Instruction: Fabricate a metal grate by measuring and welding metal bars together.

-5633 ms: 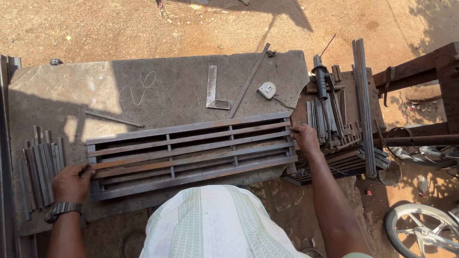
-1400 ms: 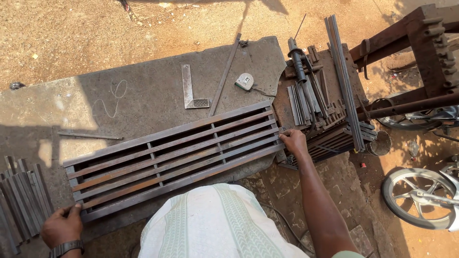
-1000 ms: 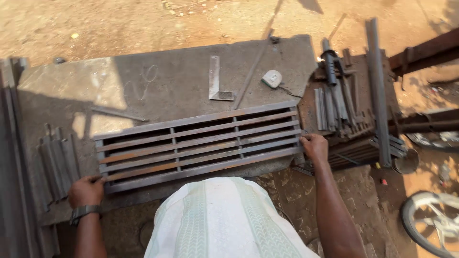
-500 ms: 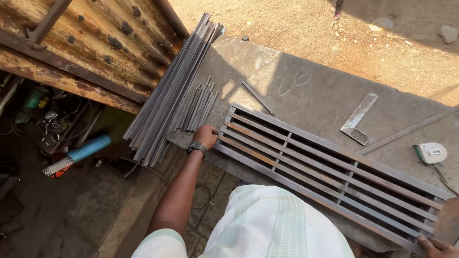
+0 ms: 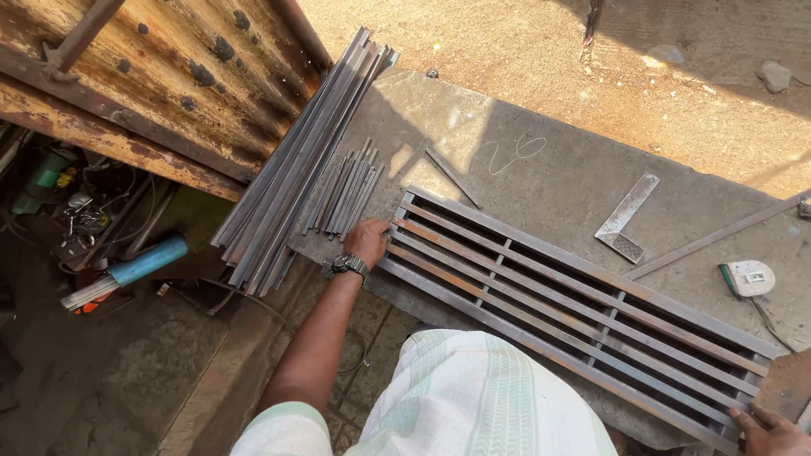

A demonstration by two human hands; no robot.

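The metal grille looks assembled, its bars and cross-pieces already in place, and lies flat on the tabletop, long axis running from far left to near right. The left hand grips its left end; the right hand grips its near-right corner. Short loose bars lie just left.

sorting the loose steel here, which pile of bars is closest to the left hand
The short bars fanned on the slab just above the left hand; the long bundle lies farther left, overhanging the edge.
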